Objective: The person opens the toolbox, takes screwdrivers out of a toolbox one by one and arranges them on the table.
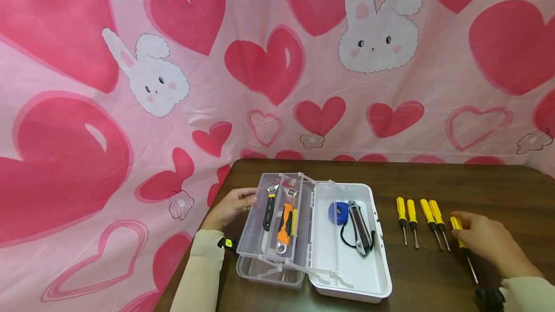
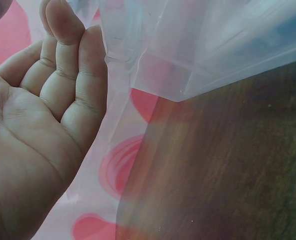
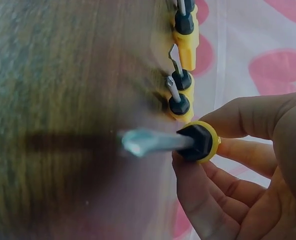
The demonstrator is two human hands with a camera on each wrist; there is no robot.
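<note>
At four o'clock in the head view, a yellow-handled screwdriver (image 1: 456, 225) is pinched between thumb and fingers of the right hand (image 1: 485, 240), closed round its handle. Four more screwdrivers (image 1: 427, 212) lie at its ten o'clock on the brown table (image 1: 485, 187). Farther out, at nine o'clock, a white case (image 1: 360, 276) holds a blue tape measure (image 1: 341, 213) and a cutter (image 1: 360, 227). Adjoining it at nine, a clear tray (image 1: 250, 237) contains a black-handled wrench (image 1: 269, 213); the left hand (image 1: 234, 206), fingers loosely bent, touches the tray's edge.
</note>
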